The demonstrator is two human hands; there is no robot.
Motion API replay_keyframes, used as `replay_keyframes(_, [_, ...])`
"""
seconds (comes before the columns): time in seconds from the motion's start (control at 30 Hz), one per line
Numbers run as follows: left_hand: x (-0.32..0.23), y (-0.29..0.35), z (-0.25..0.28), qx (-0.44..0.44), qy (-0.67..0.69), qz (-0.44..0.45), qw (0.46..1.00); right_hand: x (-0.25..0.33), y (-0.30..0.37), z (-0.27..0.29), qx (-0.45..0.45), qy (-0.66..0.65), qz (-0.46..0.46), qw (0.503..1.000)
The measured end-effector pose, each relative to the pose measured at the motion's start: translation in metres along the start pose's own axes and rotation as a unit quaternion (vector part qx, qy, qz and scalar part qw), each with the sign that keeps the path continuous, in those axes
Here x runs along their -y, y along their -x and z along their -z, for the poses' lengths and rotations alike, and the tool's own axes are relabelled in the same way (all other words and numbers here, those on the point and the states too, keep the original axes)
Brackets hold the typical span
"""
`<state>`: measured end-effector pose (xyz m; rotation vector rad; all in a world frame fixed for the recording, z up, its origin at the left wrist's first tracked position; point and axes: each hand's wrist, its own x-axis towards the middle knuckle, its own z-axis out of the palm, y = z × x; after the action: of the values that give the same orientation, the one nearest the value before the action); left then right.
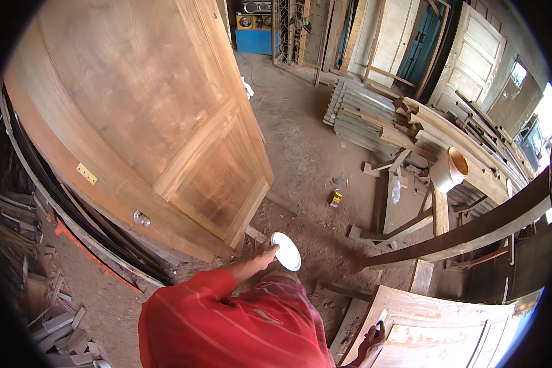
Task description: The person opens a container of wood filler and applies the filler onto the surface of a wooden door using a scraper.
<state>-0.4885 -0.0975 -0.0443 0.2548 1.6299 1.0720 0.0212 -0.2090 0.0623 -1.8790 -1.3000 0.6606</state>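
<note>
My left hand [265, 257] is closed on the edge of a white round lid [287, 252], held out in front of my red shirt. At the lower right, my right hand [371, 343] is over a pale wooden door [405, 306] with smeared orange patches [432, 335] across its panel. The fingers of that hand are curled beside a small whitish object [382, 316], too small to name. Part of the right hand is dark in shadow, and its forearm is mostly hidden by my body.
A large brown wooden door [129, 92] leans at the left, with a hinge and a knob. Ahead on the dirt floor is a small yellow tin [336, 198]. A white bucket [449, 170] stands on a timber trestle [440, 211] near stacked planks [460, 138] and corrugated sheets [363, 116].
</note>
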Motion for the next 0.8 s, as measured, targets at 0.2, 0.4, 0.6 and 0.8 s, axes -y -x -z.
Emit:
replay_keyframes(0.2, [0.006,0.004,0.028,-0.007,-0.045,0.024,0.999,-0.012,-0.012,-0.033,0.037,-0.013,-0.013,0.999])
replay_keyframes(0.4, [0.006,-0.009,0.072,-0.019,-0.021,0.041,0.999,0.051,0.014,-0.062,0.082,0.012,-0.053,0.995])
replay_keyframes(0.6, [0.008,-0.069,0.125,-0.003,0.089,0.135,0.987,0.161,0.023,-0.098,0.063,0.061,-0.085,0.993])
replay_keyframes(0.8, [-0.014,-0.090,0.083,0.038,0.008,0.176,0.984,0.132,0.052,-0.068,-0.008,0.077,-0.168,0.983])
